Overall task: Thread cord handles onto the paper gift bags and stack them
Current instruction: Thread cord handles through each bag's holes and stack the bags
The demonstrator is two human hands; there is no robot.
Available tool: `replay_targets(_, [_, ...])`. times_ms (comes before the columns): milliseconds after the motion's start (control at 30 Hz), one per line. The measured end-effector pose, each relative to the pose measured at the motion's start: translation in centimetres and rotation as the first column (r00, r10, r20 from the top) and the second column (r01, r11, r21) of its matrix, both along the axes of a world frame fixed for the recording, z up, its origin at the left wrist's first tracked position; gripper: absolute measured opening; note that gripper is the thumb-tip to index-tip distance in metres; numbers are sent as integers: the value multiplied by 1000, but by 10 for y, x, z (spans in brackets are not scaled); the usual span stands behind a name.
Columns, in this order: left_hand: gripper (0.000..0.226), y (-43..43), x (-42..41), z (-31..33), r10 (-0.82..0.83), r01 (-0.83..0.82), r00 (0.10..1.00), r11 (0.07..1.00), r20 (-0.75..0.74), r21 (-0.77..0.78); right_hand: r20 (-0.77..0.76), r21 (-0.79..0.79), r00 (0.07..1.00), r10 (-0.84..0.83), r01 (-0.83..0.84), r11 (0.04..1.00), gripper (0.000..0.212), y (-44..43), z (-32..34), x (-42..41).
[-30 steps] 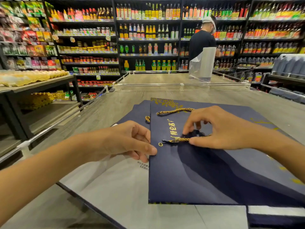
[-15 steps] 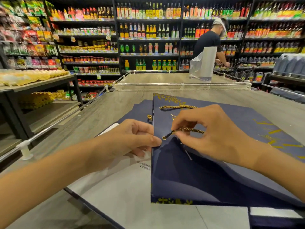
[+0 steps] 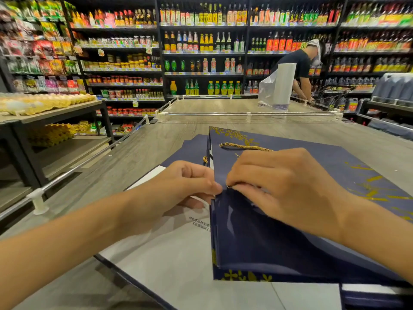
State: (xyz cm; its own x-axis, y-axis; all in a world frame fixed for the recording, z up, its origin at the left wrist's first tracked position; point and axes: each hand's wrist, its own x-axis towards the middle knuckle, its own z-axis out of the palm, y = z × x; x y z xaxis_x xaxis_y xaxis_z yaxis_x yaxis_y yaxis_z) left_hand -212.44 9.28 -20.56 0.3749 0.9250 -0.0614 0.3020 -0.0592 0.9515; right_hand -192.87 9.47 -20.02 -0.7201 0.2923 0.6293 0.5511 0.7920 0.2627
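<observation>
Head view: the left hand (image 3: 178, 189) pinches the left edge of the navy gift bag (image 3: 290, 253), thumb pressed flat on top and the other fingers curled underneath. The right hand (image 3: 288, 186) lies on the bag's face with its fingers curled close together. Its thumb and forefinger pinch the end of the gold twisted cord (image 3: 245, 147), whose tip shows at the fingertips, just beside the left thumb. Whether the tip sits in a hole cannot be told. The rest of the cord comes out from under the right hand as a flat loop near the bag's far edge.

The bag lies at the near right of the wood-grain table (image 3: 145, 153), its left edge slightly lifted. Under it lie a pale sheet with small print (image 3: 174, 253) and, farther off, 1 more navy bag (image 3: 192, 151). Far across the table stands a roll of clear plastic bags (image 3: 283, 86). Beyond it a person in a dark shirt (image 3: 297, 63) bends beside shelves of bottles (image 3: 201, 41).
</observation>
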Motion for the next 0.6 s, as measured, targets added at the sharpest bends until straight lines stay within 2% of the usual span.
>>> replay_targets(67, [46, 3, -2, -2, -33, 33, 999, 999, 31, -3, -152, -188, 988, -5, -24, 982, 12, 3, -2, 0])
replay_targets(167, [9, 3, -1, -6, -49, 45, 997, 998, 62, 54, -342, -390, 939, -24, -119, 913, 12, 9, -5, 1])
replay_targets(233, [9, 3, -1, -11, -43, 32, 995, 992, 89, 124, -414, -455, 910, -33, -175, 873, 10, 9, -8, -1])
replay_targets(367, [27, 4, -1, -17, -113, 84, 981, 980, 157, 181, -484, -522, 873, -68, -225, 823, 9, 7, -7, -2])
replay_targets(500, [13, 4, 6, -24, -62, 9, 973, 973, 224, 232, -468, -563, 882, -65, -240, 791, 7, 7, -5, -1])
replay_targets(600, [12, 4, 8, -28, -30, -29, 967, 974, 253, 223, -419, -601, 907, -49, -236, 764, 10, 8, -2, 2])
